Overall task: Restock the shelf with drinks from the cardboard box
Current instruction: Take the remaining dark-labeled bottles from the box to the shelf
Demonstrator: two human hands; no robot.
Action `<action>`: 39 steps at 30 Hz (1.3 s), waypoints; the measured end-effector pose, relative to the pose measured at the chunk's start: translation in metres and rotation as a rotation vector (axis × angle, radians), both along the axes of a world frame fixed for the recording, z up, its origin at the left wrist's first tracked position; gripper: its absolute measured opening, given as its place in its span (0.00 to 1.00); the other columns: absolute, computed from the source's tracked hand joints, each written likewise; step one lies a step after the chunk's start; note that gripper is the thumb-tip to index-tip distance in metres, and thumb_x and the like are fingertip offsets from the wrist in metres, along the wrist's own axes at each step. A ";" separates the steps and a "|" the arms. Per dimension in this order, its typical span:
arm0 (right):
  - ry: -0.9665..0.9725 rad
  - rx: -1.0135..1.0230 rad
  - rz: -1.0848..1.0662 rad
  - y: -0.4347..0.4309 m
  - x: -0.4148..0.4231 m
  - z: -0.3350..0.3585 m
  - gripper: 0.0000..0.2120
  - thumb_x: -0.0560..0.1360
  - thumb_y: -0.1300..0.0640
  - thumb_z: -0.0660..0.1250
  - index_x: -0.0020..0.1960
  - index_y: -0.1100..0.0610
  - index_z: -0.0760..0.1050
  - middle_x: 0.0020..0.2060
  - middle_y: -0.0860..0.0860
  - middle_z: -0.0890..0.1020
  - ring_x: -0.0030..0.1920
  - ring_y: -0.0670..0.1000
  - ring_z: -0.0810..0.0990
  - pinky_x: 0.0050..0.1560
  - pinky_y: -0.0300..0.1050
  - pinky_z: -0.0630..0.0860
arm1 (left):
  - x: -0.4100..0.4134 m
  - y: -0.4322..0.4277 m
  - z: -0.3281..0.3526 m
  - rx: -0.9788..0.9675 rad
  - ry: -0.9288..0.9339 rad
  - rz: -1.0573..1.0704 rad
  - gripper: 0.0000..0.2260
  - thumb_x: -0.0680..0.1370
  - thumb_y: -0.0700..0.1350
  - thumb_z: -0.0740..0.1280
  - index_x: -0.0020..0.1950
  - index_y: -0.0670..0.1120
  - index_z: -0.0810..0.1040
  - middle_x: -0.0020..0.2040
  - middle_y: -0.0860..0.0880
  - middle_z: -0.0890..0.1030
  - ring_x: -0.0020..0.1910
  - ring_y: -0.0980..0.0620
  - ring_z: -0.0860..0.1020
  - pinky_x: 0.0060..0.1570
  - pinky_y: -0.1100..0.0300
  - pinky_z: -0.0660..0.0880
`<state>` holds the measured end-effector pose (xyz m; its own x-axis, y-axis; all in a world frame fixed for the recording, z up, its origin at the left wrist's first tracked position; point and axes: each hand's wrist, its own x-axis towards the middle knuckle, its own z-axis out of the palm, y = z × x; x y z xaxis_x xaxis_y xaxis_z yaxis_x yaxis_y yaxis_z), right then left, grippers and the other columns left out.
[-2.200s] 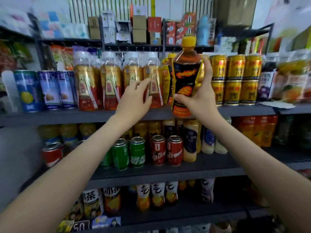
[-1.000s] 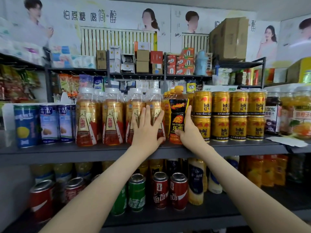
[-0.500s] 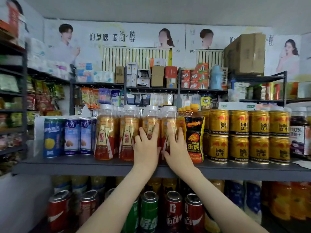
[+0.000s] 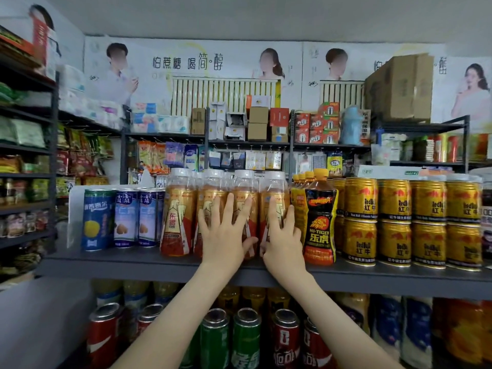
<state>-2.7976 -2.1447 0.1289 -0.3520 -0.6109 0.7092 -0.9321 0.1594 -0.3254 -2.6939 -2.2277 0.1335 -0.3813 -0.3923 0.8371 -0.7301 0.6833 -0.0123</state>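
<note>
Tiger bottle (image 4: 319, 222) is shelved. Our left hand (image 4: 226, 237) and right hand (image 4: 283, 238) press flat, fingers spread, on the white-cap bottles (image 4: 175, 222). No box in view, remainder unknown

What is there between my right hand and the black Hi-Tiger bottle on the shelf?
Nothing visible. The right hand lies flat on the white-capped bottle immediately left of the Hi-Tiger bottle, its outer edge right beside that bottle.
</note>
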 end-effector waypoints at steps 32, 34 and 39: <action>0.490 -0.176 0.157 0.022 -0.004 -0.005 0.36 0.76 0.60 0.64 0.79 0.54 0.49 0.78 0.55 0.49 0.77 0.53 0.43 0.75 0.48 0.46 | 0.015 0.016 -0.012 0.013 0.237 -0.038 0.40 0.74 0.65 0.59 0.78 0.56 0.40 0.76 0.42 0.32 0.74 0.38 0.34 0.66 0.33 0.36; 0.464 -0.285 0.104 0.049 -0.022 -0.004 0.32 0.77 0.62 0.61 0.78 0.55 0.52 0.77 0.56 0.56 0.77 0.53 0.49 0.75 0.46 0.49 | -0.010 0.040 -0.013 -0.066 0.221 -0.126 0.37 0.75 0.62 0.60 0.79 0.55 0.46 0.77 0.41 0.37 0.75 0.39 0.35 0.66 0.35 0.35; 0.220 -0.366 -0.166 0.107 -0.102 -0.013 0.35 0.75 0.63 0.66 0.77 0.56 0.55 0.72 0.59 0.65 0.70 0.58 0.64 0.69 0.56 0.63 | -0.078 0.093 -0.015 -0.162 0.111 -0.296 0.39 0.73 0.57 0.69 0.78 0.53 0.51 0.77 0.39 0.46 0.76 0.37 0.46 0.69 0.37 0.43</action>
